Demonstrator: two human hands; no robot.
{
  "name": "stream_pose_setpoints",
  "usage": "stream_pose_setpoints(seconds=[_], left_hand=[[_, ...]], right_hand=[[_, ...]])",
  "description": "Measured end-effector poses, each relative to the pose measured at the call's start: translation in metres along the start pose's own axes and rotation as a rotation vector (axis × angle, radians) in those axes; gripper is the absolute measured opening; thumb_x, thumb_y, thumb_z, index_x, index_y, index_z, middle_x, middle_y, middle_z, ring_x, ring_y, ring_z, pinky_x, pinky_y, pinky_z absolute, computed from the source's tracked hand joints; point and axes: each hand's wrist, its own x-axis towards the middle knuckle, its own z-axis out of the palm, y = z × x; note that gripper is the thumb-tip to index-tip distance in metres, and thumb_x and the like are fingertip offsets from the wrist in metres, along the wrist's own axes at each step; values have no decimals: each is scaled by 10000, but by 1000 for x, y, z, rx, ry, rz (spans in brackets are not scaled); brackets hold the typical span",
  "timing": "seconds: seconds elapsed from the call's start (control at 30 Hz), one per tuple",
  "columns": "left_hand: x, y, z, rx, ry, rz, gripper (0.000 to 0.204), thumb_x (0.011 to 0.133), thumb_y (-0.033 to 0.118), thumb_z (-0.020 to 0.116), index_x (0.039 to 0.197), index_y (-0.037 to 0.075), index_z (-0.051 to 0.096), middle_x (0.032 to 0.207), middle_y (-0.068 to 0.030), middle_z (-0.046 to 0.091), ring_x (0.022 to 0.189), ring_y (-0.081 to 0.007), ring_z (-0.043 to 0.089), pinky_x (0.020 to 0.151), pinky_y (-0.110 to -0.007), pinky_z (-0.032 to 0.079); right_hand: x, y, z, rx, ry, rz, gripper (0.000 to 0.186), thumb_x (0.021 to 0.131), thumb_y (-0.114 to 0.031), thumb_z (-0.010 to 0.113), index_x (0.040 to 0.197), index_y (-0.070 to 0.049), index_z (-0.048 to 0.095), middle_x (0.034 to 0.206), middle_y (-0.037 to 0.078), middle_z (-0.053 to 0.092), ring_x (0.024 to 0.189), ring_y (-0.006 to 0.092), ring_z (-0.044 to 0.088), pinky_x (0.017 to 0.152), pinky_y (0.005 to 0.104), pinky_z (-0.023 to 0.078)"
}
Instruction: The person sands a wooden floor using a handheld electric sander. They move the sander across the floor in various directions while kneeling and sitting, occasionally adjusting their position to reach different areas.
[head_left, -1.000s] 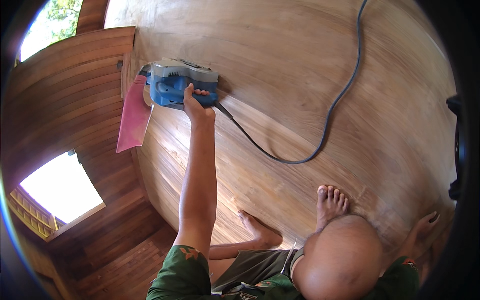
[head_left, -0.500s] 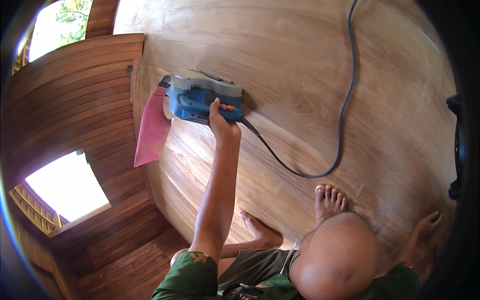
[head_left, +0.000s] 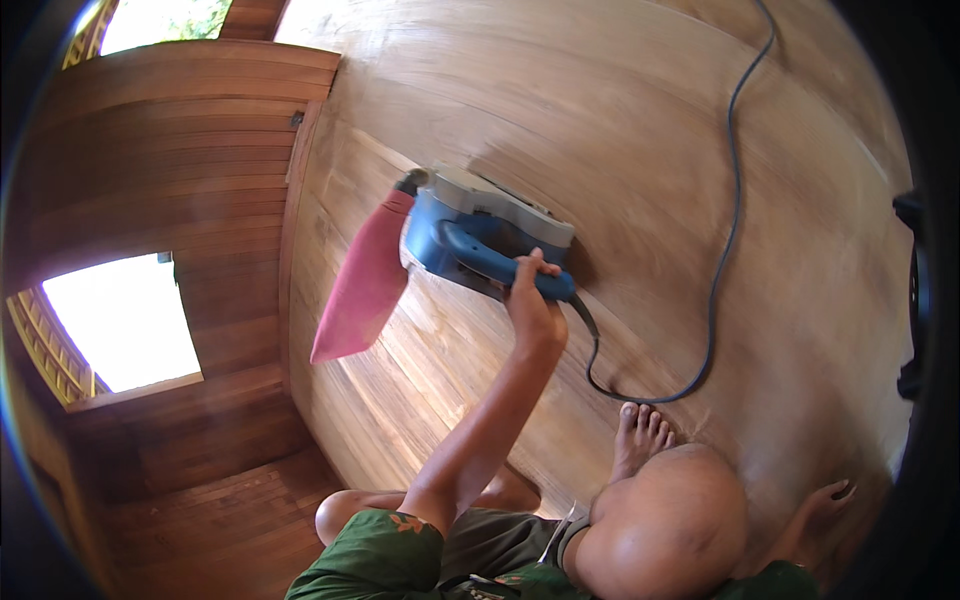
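Note:
My left hand [head_left: 535, 305] is wrapped round the rear handle of a blue and grey belt sander [head_left: 455, 215]. The sander sits on the pale wooden floor [head_left: 640, 190], its underside hidden. From its far left end hangs a pink cloth dust bag [head_left: 365, 280], slanting toward me. A dark power cord [head_left: 735, 190] leaves the handle, loops near my foot and runs off at the far right. Low on the right, in shadow, my right hand [head_left: 822, 505] is held away from the sander by the floor, its fingers stretched out and partly dim.
My bent knee [head_left: 670, 515] and bare foot [head_left: 640, 435] are close to the cord's loop. A reddish plank wall [head_left: 190, 130] with a bright window opening [head_left: 125, 325] borders the floor on the left. A dark object [head_left: 910, 295] shows at the right rim.
My left hand has brought the sander to the right and nearer to me, its dust bag along with it. The cord's loop has tightened close to my foot. The view has shifted somewhat.

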Motion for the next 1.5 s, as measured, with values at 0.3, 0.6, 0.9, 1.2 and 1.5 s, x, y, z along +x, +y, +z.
stream_pose_setpoints(seconds=[0.3,0.6,0.9,1.2,1.5], left_hand=[[-88,-11,42,-139,71,-98,197,923,36,746,984,105,572,853,-25,595,829,-182,647,850,-348,488],[-120,-15,23,-81,35,-136,239,830,-75,674,911,111,549,799,-51,615,835,-180,636,887,-356,487],[33,54,-53,27,1,30,128,739,-36,637,743,65,558,628,-79,555,554,-226,573,661,-382,522],[170,136,-62,86,-6,-29,122,780,54,625,705,76,531,618,-73,495,552,-249,519,653,-404,499],[195,130,-73,79,28,170,152,790,12,719,783,50,572,648,-63,544,511,-222,531,530,-372,484]], right_hand=[[29,-16,-31,-31,-3,0,450,1056,-352,596,1329,-3,678,1304,229,690,1233,371,652,1071,434,506],[33,-1,-31,-240,-132,16,457,1047,-396,607,1305,-31,701,1306,211,698,1221,371,661,1053,445,524],[27,-8,-35,-151,-23,76,494,1043,-437,589,1317,-40,696,1344,212,677,1262,369,634,1083,445,497],[23,-12,-44,-232,-20,94,455,1034,-430,593,1286,-70,712,1336,185,676,1220,359,649,1054,444,504],[-2,-2,-5,-178,169,44,364,995,-378,634,1166,-74,737,1199,170,710,1088,341,688,987,454,527]])
